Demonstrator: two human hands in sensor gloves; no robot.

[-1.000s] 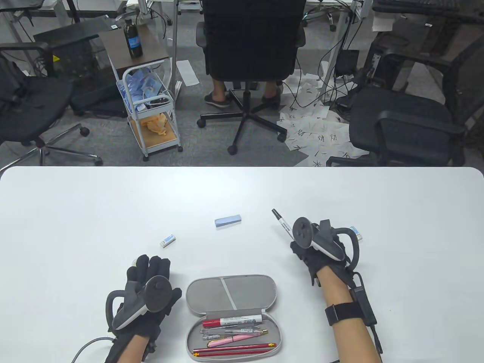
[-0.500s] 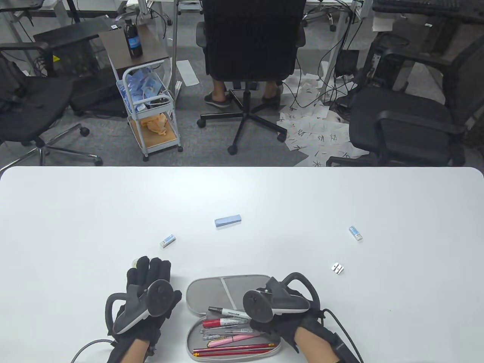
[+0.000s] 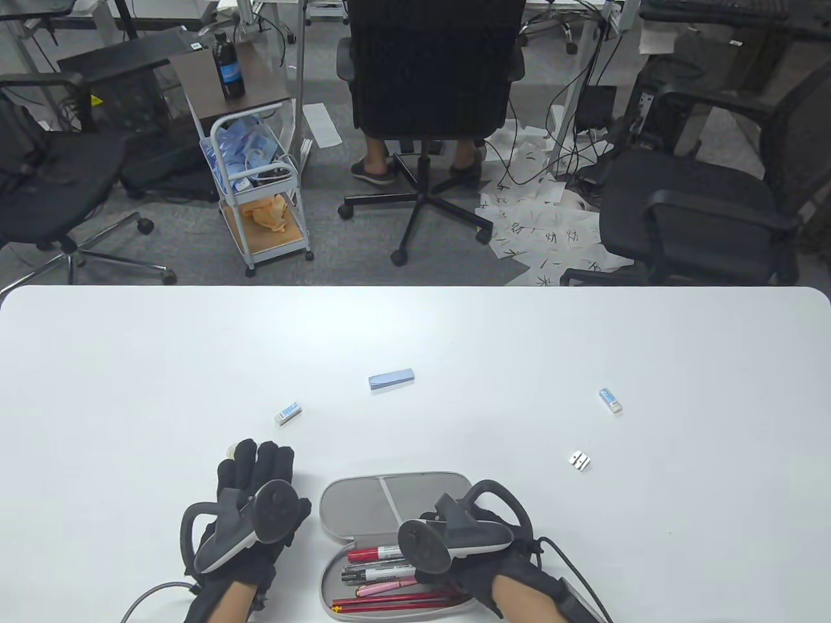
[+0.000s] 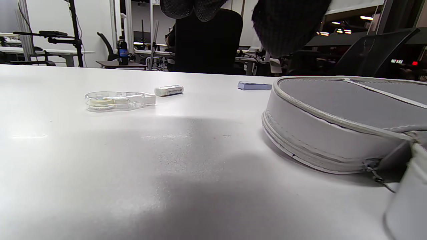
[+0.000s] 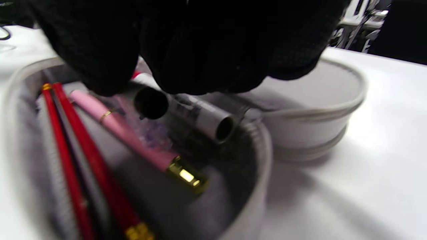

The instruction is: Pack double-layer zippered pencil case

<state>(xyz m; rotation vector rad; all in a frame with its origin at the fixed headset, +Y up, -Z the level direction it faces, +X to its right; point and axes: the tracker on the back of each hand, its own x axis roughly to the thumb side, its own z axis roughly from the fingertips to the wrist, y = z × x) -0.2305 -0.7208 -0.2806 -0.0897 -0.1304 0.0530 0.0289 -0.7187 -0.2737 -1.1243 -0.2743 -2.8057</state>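
Observation:
The grey pencil case (image 3: pixel 389 500) lies open near the front edge, lid flat, tray toward me. The tray holds a red marker (image 3: pixel 376 553), a pink pen (image 3: pixel 383 588) and red pencils (image 3: pixel 389 603). My right hand (image 3: pixel 448 564) is over the tray's right end and grips a black marker (image 3: pixel 376 573) that lies low in the tray. In the right wrist view my fingers (image 5: pixel 186 50) close over the marker's end (image 5: pixel 151 103), beside the pink pen (image 5: pixel 123 130). My left hand (image 3: pixel 256 457) rests flat on the table left of the case, empty.
Loose on the table are a correction tape (image 4: pixel 116 100) by my left fingertips, a small eraser (image 3: pixel 287 413), a blue block (image 3: pixel 391 379), a second eraser (image 3: pixel 610 400) and a metal sharpener (image 3: pixel 580 460). The case lid (image 4: pixel 333 113) sits right of my left hand.
My right hand carried the black marker from the right of the table to the case and lowered it into the tray. My left hand stayed still.

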